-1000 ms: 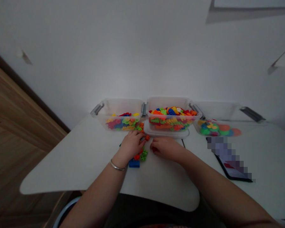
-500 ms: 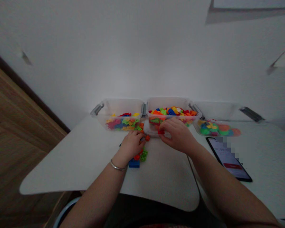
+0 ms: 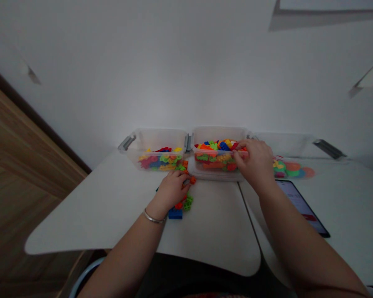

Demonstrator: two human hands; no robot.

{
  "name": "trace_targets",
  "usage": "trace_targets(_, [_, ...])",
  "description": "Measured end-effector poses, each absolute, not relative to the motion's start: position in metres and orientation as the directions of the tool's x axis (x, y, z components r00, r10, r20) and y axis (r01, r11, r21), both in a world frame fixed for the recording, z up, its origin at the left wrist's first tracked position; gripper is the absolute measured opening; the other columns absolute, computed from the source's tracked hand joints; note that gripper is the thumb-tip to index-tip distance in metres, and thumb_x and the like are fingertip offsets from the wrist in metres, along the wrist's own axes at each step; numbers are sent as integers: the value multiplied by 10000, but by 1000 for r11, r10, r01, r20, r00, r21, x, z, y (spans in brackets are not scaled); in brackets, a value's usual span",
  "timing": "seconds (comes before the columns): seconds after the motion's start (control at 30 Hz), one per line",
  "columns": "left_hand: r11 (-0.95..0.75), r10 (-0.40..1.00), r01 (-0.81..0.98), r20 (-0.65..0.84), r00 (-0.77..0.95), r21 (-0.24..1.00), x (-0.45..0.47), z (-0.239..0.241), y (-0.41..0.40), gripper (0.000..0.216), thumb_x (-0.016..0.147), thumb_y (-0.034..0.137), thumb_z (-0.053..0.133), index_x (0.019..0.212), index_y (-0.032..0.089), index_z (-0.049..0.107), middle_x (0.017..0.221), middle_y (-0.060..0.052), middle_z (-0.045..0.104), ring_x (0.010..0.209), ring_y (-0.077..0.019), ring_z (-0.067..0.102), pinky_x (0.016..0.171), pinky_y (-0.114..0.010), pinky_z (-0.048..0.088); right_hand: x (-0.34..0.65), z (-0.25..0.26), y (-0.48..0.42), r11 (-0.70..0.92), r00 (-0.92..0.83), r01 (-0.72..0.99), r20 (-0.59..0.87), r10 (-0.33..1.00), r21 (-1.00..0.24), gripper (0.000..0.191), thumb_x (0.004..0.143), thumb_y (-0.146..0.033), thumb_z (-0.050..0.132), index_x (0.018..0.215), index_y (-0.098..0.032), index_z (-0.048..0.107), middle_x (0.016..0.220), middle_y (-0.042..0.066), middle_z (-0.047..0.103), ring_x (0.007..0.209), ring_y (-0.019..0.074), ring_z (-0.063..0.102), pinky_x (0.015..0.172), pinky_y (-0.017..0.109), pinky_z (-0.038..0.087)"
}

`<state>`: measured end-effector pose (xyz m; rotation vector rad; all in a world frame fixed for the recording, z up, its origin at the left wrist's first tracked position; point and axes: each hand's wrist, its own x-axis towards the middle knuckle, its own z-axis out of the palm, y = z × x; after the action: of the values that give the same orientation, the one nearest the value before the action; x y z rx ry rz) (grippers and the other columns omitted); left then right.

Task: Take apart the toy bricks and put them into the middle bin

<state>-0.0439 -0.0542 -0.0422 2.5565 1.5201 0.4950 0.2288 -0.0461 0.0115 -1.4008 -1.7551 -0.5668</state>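
My left hand (image 3: 170, 189) rests on the white table (image 3: 112, 211), fingers curled over a small cluster of joined bricks (image 3: 186, 203): a blue brick (image 3: 175, 214), green and red pieces, and an orange one (image 3: 192, 180) at the fingertips. My right hand (image 3: 255, 162) reaches over the right front corner of the middle clear bin (image 3: 219, 131), with its fingertips down among the mixed coloured bricks (image 3: 219, 147). Whether it grips one is hidden. A silver bracelet (image 3: 153, 218) circles my left wrist.
A left clear bin (image 3: 155, 134) holds coloured toy pieces. A right clear bin (image 3: 292, 140) holds round coloured pieces. A clear lid (image 3: 214, 176) lies under the middle bin. A phone (image 3: 301, 207) lies right of my right arm. A wooden panel (image 3: 18, 165) stands at the left.
My right hand rose from the table beside the brick cluster and moved right and away, into the middle bin's right corner. My left hand has stayed on the cluster.
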Motion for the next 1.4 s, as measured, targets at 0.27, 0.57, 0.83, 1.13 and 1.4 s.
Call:
trace_targets(0.27, [-511, 857, 815, 236, 458, 273, -44, -43, -54, 262, 922, 253, 609, 1146, 190, 731, 1137, -113, 699, 1106, -283, 611, 991, -439, 510, 227, 5, -42, 259, -150, 963, 652, 744, -74, 274, 932, -329, 471, 958, -178, 698, 1003, 131, 736, 1004, 306, 623, 935, 470, 439])
trace_targets(0.57, [-500, 864, 820, 224, 450, 279, -46, -44, -54, 266, 916, 237, 614, 1148, 185, 734, 1150, -122, 695, 1109, -281, 616, 1001, -446, 512, 225, 20, -51, 341, -174, 930, 654, 736, -135, 305, 919, -303, 508, 1128, -163, 681, 1174, 144, 715, 1095, 316, 622, 993, 484, 445])
trace_targets(0.83, [-519, 853, 815, 219, 474, 258, -45, -46, -54, 263, 920, 245, 609, 1142, 192, 740, 1130, -116, 686, 1110, -285, 599, 1013, -453, 501, 203, 24, -68, 549, -312, 815, 661, 682, -182, 220, 944, -263, 501, 1028, -195, 693, 1047, 109, 729, 1029, 257, 643, 924, 386, 480])
trace_targets(1.13, [-601, 798, 755, 237, 554, 262, -40, -53, -55, 316, 888, 274, 666, 1198, 242, 717, 1174, -114, 628, 1131, -290, 577, 1026, -463, 488, 171, -10, -68, 508, -486, 849, 162, 859, -147, 366, 939, -310, 577, 1280, -199, 648, 1340, 132, 641, 1160, 262, 632, 869, 331, 518])
trace_targets(1.4, [-676, 736, 675, 223, 639, 297, -36, -52, -54, 270, 939, 336, 622, 1173, 255, 730, 1201, -94, 631, 1130, -263, 576, 1028, -430, 480, 168, -26, -65, 537, -528, 833, 96, 844, -134, 300, 954, -277, 548, 1214, -185, 668, 1168, 109, 685, 1045, 255, 653, 769, 315, 500])
